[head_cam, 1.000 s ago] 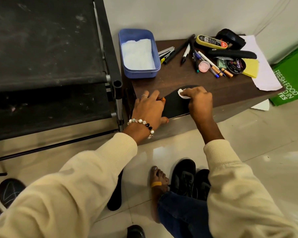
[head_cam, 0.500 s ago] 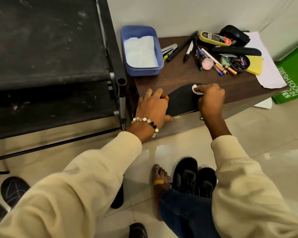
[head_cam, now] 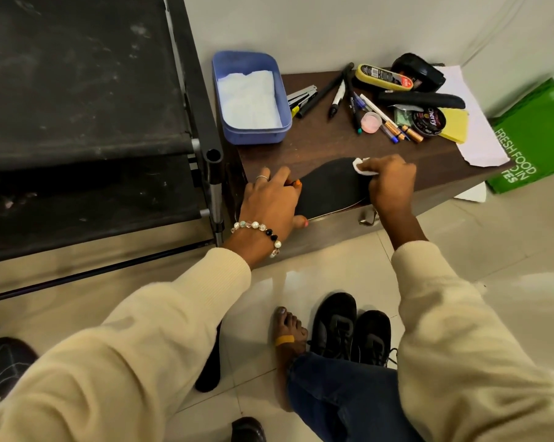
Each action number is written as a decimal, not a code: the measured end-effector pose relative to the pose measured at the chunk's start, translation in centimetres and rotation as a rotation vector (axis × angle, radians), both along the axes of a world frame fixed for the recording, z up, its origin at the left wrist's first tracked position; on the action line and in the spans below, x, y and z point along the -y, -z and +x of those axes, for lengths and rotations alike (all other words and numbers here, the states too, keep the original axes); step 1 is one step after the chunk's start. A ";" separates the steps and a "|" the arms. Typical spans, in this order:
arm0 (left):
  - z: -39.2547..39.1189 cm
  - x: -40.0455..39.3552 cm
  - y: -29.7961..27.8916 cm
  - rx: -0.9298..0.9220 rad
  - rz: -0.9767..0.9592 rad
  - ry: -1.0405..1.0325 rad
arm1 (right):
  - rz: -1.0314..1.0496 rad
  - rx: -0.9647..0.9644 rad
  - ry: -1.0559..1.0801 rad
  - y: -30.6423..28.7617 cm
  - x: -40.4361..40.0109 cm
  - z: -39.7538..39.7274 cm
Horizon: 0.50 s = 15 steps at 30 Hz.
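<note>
There is 1 view, from a camera worn on the person's head, facing forward and steeply down. It sits close above the arms, so the left sleeve (head_cam: 142, 346) and right sleeve (head_cam: 460, 346) fill the lower half of the frame, and the left hand (head_cam: 269, 199) and right hand (head_cam: 390, 183) land near the middle. The table (head_cam: 326, 145) lies just beyond them, with the wall (head_cam: 301, 23) at the top. The wide lens also takes in the rack (head_cam: 78, 90) at left, the green bag (head_cam: 537, 132) at right, and the floor (head_cam: 492, 250) and shoes (head_cam: 349, 327) almost straight below.
</note>
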<state>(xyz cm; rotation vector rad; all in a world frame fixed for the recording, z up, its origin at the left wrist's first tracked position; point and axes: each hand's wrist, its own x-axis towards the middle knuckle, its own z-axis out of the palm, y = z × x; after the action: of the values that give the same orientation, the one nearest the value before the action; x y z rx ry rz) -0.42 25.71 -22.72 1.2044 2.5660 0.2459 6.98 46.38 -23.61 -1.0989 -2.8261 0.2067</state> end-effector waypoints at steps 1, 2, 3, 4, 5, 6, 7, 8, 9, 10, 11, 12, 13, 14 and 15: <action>0.0 0.0 0.0 0.000 0.000 -0.002 | -0.002 -0.008 0.001 0.1 0.7 0.5; 0.1 -0.1 -0.1 0.002 0.003 -0.006 | -0.003 -0.007 -0.008 0.1 1.5 1.1; 0.1 -0.1 -0.1 0.005 0.006 -0.009 | -0.001 -0.004 -0.023 0.1 2.3 1.7; 0.1 -0.1 -0.1 0.007 0.006 -0.012 | 0.001 -0.014 -0.042 0.2 3.0 2.4; 0.2 -0.1 -0.1 0.010 0.003 -0.012 | 0.000 -0.036 -0.059 0.1 3.5 2.9; 0.2 -0.1 -0.2 0.011 0.001 -0.012 | 0.001 -0.061 -0.072 0.1 3.8 3.3; 0.2 -0.1 -0.2 0.011 0.001 -0.011 | 0.000 -0.084 -0.077 0.1 3.8 3.4; 0.2 -0.1 -0.2 0.011 0.004 -0.010 | -0.007 -0.109 -0.075 0.1 3.6 3.2; 0.2 -0.1 -0.2 0.013 0.007 -0.009 | -0.021 -0.139 -0.063 0.2 3.3 2.9; 0.1 0.0 -0.2 0.017 0.007 -0.008 | -0.039 -0.164 -0.036 0.3 2.9 2.5; 0.2 0.0 -0.2 0.021 0.006 -0.007 | -0.053 -0.174 0.009 0.4 2.4 2.0; 0.2 0.0 -0.2 0.020 0.006 -0.007 | -0.057 -0.174 0.054 0.3 1.8 1.4; 0.2 -0.1 -0.1 0.016 0.010 -0.009 | -0.050 -0.166 0.090 0.3 1.0 1.0; 0.2 0.0 -0.1 0.013 0.015 -0.011 | -0.050 -0.160 0.118 0.4 0.2 0.6; 0.1 0.0 0.0 0.012 0.018 -0.011 | -0.064 -0.155 0.146 0.3 -0.4 0.4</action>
<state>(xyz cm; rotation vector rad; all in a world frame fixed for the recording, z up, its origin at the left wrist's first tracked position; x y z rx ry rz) -0.29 25.72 -22.69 1.1918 2.5658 0.2786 7.38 46.75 -23.91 -1.2389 -2.6077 0.3561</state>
